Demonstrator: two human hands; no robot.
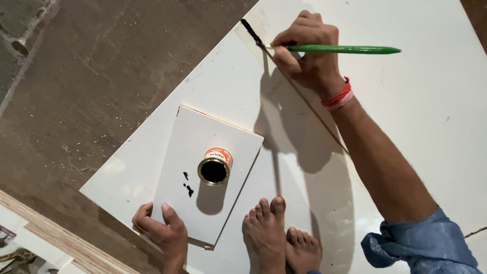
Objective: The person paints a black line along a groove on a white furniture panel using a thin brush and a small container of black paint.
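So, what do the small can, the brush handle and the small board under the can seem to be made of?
Small can: metal, probably, judging by its shiny brass-coloured rim.
Brush handle in the right hand: glossy green, likely plastic or painted wood.
Small board under the left hand: smooth white laminate face; brownish edge suggests plywood.

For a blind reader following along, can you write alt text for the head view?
The right hand holds a green-handled brush at a white board's edge. The left hand grips a smaller white panel bearing an open tin of dark liquid.

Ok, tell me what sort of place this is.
Probably a carpentry or furniture workshop: white laminated boards lie on a dusty floor strewn with shavings, and an open tin of dark liquid stands nearby.
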